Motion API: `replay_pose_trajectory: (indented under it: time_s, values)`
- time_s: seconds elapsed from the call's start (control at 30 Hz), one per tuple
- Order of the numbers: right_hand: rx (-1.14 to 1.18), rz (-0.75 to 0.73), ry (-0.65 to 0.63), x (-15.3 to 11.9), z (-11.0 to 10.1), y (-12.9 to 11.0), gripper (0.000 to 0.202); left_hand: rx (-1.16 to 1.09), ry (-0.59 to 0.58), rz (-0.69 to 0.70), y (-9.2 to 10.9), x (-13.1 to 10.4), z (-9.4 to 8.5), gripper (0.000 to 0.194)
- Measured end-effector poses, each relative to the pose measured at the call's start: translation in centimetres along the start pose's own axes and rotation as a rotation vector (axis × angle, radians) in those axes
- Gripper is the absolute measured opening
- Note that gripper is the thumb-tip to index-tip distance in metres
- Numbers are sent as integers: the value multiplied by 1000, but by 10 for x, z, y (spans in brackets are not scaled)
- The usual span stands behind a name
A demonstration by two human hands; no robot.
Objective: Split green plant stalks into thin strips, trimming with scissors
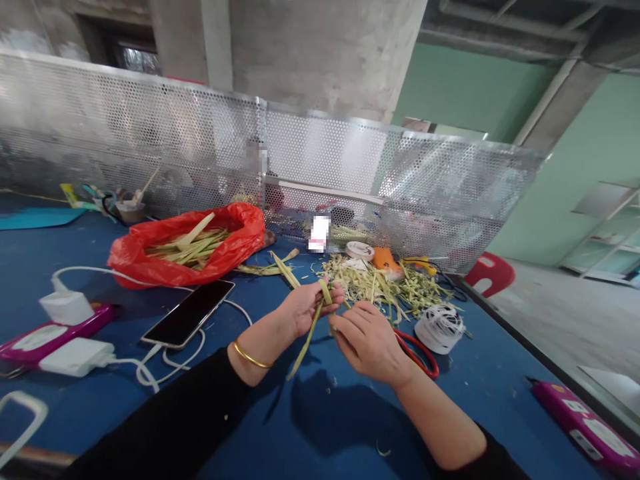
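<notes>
Flat green leaf strips (306, 346) cross between my two hands above the blue table. My left hand (304, 308) holds them with its fingers curled, and one strip loops over the fingers. A long end hangs down toward the table, while a wider pale strip (284, 269) runs up and left behind the hand. My right hand (364, 339) is closed beside it, pinching the strips near their crossing; its fingertips are partly hidden. Past my hands lies a heap of green scraps (370, 287). To the left, a red plastic bag (235, 230) holds more leaf strips.
On the left are a phone (190, 313), white chargers (77, 357), cables and a purple power strip (100, 320). Red-handled scissors (425, 365), a white roll (440, 329) and another purple power strip (583, 420) lie right. A perforated metal screen (320, 147) stands behind.
</notes>
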State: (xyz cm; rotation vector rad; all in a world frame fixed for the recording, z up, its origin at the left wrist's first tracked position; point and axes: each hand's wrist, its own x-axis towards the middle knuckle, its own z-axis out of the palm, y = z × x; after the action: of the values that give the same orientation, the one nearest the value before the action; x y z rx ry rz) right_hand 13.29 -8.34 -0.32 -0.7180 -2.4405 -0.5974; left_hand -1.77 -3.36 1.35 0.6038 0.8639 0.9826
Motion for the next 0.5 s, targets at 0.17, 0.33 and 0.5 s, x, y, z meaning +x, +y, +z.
replay_pose_trajectory:
  time_s: [0.17, 0.33, 0.5]
  values:
    - [-118, -23, 25, 4, 6, -14, 21, 34, -96, 34, -15, -10, 12, 22]
    - [157, 224, 327, 0, 5, -8, 16, 182, -98, 144, -17, -16, 14, 27]
    - [696, 993, 555, -1, 9, 10, 21, 283, -147, 199, -17, -14, 13, 30]
